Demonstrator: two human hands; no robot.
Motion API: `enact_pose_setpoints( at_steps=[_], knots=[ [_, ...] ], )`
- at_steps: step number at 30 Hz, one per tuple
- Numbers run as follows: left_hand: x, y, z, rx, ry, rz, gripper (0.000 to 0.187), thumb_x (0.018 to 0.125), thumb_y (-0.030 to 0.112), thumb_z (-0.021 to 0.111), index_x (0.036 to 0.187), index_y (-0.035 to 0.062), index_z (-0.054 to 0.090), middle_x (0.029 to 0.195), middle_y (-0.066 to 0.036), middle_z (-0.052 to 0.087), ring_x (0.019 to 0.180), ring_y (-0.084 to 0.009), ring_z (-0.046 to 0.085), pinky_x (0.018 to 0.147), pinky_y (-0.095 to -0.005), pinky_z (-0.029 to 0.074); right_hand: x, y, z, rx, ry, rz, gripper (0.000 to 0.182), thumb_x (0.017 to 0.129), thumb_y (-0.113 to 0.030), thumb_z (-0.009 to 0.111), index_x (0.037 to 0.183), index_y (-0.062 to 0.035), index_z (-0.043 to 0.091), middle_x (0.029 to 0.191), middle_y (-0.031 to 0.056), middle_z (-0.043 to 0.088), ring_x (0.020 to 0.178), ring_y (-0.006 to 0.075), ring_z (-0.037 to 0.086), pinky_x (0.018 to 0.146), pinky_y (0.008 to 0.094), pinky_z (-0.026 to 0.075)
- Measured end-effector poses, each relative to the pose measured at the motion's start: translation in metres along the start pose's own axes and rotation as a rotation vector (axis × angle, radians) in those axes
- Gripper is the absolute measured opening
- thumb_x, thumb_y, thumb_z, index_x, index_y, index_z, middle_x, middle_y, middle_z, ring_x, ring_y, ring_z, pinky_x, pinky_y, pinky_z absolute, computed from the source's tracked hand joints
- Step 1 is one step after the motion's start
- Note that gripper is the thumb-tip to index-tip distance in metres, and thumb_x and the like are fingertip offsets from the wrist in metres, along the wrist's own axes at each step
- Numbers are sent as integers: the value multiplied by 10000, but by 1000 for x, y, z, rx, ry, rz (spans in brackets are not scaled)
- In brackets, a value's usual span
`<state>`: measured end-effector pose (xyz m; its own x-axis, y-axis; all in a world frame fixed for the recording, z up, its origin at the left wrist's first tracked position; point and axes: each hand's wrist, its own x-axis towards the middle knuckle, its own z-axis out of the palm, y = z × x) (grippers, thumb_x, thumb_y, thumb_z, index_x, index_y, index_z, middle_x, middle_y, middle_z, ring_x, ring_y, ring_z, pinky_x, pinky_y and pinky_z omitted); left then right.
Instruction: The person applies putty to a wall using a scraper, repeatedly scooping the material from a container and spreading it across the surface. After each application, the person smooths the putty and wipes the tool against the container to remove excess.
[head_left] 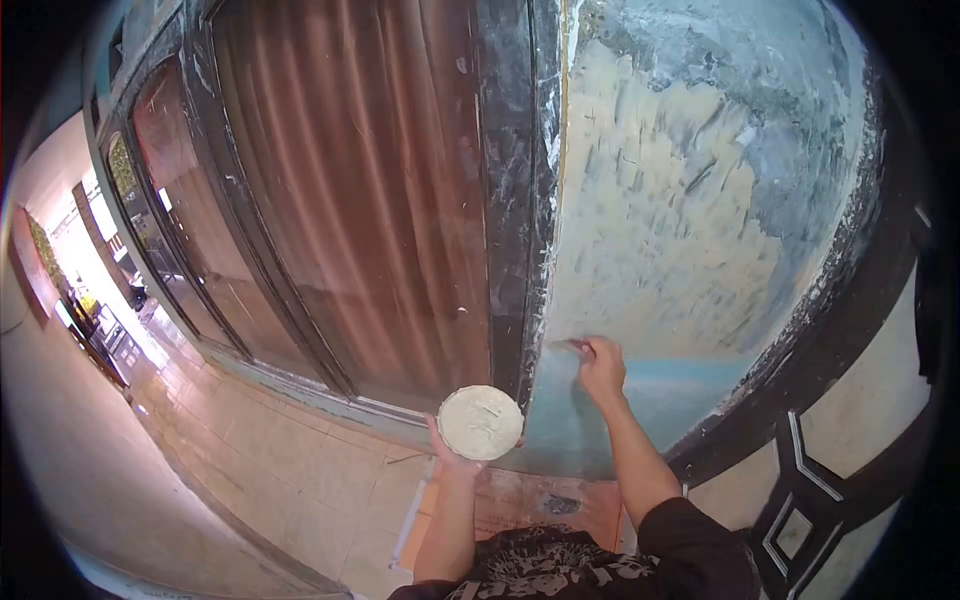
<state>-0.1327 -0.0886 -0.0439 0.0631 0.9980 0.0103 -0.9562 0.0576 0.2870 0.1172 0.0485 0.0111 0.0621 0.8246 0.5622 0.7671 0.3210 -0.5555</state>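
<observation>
My left hand holds up a round container of cream-coloured paste, with its fingers around the rim and underside. My right hand is closed on a small tool, whose blade is at the left edge of the wall panel, near the dark window frame. Cream paste with dark streaks covers much of the wall panel. Below it the wall is pale blue-green, and grey-blue patches show at the upper right.
A window with a reddish-brown curtain stands on the left. Cardboard lies on the tiled floor below my hands. A dark panelled door is at the right. At the far left a passage leads to a bright opening.
</observation>
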Motion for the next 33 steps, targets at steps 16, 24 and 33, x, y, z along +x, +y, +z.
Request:
enact_pose_setpoints(
  at_steps=[16, 24, 33],
  knots=[
    [9, -4, 11, 16, -59, -38, 1069, 857, 909, 289, 1571, 113, 317, 1565, -244, 385, 1354, -572, 432, 954, -848, 402, 12, -12, -24, 41, 53, 17, 185, 901, -50, 644, 1067, -82, 720, 1050, 82, 725, 1002, 356, 629, 871, 450, 523],
    [21, -7, -20, -26, 90, 55, 1019, 887, 877, 318, 1525, 90, 424, 1543, -200, 450, 1351, -492, 475, 1039, -747, 415, -18, -47, -27, 433, -384, -537, 350, 748, 134, 597, 1022, -35, 735, 1050, 114, 720, 1069, 334, 621, 921, 417, 512],
    [13, -12, -20, 21, 34, 65, 943, 946, 810, 324, 1515, 67, 439, 1526, -167, 486, 1382, -376, 488, 1141, -565, 406, -30, -58, -9, 370, -395, -828, 416, 677, 122, 635, 1029, -70, 744, 1074, 55, 713, 1114, 302, 594, 1001, 397, 488]
  ],
)
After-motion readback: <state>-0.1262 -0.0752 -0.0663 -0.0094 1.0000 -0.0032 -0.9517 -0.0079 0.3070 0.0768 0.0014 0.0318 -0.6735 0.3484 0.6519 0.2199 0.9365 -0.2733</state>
